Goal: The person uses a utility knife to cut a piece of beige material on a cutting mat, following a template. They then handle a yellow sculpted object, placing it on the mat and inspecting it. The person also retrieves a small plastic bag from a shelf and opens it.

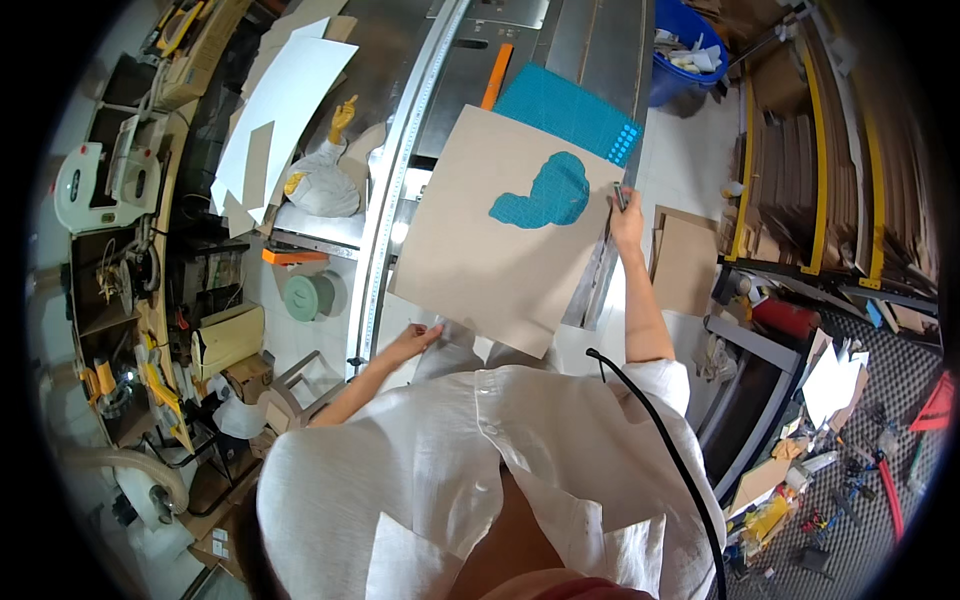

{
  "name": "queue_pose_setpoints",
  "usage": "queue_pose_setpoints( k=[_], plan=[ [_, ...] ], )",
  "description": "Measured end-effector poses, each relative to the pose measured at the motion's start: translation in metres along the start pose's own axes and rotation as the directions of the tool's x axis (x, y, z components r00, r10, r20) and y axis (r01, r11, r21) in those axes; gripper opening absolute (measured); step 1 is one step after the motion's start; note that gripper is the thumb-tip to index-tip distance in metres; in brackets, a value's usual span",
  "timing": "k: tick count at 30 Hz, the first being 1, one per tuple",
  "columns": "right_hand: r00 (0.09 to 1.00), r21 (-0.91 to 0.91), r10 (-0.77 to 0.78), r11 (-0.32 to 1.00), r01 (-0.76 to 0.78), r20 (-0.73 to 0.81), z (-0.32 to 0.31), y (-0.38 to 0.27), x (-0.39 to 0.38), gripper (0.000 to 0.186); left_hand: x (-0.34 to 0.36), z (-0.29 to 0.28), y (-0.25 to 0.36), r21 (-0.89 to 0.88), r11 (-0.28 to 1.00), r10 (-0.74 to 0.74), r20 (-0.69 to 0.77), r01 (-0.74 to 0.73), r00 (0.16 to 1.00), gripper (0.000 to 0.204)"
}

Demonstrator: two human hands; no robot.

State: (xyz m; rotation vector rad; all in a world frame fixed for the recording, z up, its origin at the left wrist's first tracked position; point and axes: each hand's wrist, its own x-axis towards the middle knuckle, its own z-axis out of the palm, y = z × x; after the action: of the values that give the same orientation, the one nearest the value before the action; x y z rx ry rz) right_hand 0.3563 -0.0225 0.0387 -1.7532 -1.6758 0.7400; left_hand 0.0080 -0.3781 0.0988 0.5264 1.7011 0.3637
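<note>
A large beige cardboard sheet [470, 260] lies at a slant in front of me, its near corner close to my body. A rounded, lobed opening is cut through its upper part, and teal shows inside it. The teal cutting mat [560, 105] reaches out from under the sheet's far edge. My right hand [627, 222] is closed round a slim metallic tool [620, 194], perhaps a craft knife, beside the sheet's right edge. My left hand [408, 343] is just off the sheet's near left edge, with thumb and fingers apart and nothing clearly held.
A long metal rail with a scale [397, 170] runs along the left of the machine table. Beyond it are white sheets [290, 100] and a white cloth bundle [325, 182]. An orange bar [497, 77] touches the mat; a blue bin [688, 60] and cardboard racks [790, 150] stand right.
</note>
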Motion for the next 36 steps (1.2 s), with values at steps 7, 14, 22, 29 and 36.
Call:
queue_pose_setpoints(
  k=[7,14,22,29,36],
  plan=[
    [0.977,0.156,0.212,0.965,-0.211,0.015,-0.049,-0.022,0.038,0.023,0.031,0.089,0.014,-0.774,0.599,0.065,-0.210,-0.206,0.976,0.028],
    [0.964,-0.018,-0.140,0.989,0.148,0.226,-0.062,-0.013,0.039,0.050,-0.082,-0.009,0.069,-0.458,0.580,0.136,-0.761,-0.674,0.635,0.033],
    [0.626,0.077,-0.554,0.779,0.623,0.549,-0.002,0.000,-0.047,0.072,-0.219,-0.114,0.091,-0.124,0.475,0.195,-0.951,-0.871,0.242,0.038],
    [0.495,0.456,-0.494,0.866,0.204,0.715,-0.044,-0.077,-0.127,0.037,-0.260,-0.108,0.104,-0.045,0.477,0.121,-0.986,-0.878,0.116,0.031],
    [0.709,0.405,-0.123,0.881,-0.244,0.694,-0.039,-0.070,-0.097,0.040,-0.224,-0.147,0.131,0.105,0.589,0.431,-0.880,-0.802,0.201,0.025]
  ],
)
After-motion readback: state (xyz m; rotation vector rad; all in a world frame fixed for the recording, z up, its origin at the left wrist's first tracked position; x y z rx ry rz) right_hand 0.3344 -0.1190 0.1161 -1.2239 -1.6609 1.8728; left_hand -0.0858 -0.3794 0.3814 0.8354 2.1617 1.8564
